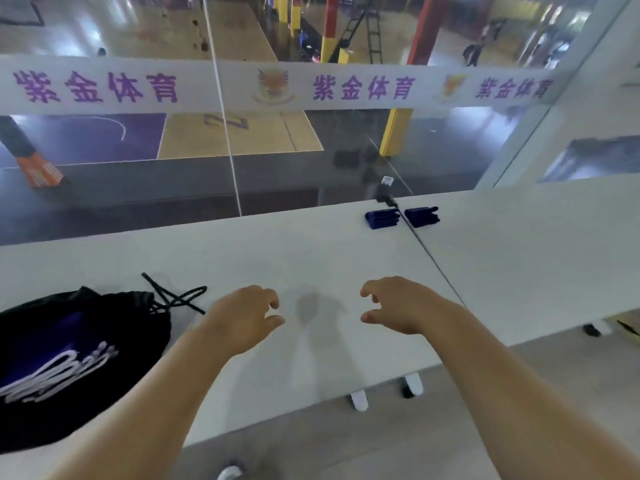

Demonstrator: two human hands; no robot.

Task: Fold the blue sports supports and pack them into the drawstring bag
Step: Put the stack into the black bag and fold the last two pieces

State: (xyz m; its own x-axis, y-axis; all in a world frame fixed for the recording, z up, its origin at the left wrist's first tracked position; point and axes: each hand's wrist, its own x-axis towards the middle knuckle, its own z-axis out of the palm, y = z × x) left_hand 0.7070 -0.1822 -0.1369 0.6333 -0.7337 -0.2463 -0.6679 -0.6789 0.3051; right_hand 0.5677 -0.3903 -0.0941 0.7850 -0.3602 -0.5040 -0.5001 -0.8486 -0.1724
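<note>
Head view, left to right: a black bag point(69, 358) lies on the white table point(277, 244) at the left edge, with pale script printed on it and a purple patch above the script; its mouth faces right, and its black cord point(176, 297) trails loose on the tabletop just beyond it; the left hand point(242, 317) hovers over the table right of the cord, palm down, fingers curled and spread from the thumb, gripping nothing; a faint shadow sits on the bare surface between the hands; the right hand point(398, 303) hovers level with the left, a clear gap between them, fingers likewise curled and parted, empty; 2 blue supports point(401, 218), folded into compact bundles, rest well beyond the hands near the table's far edge, side by side, one on each side of a dark seam in the tabletop; behind them a glass wall point(138, 174) overlooks a sports court, with a white banner point(221, 86) bearing purple characters across it.
</note>
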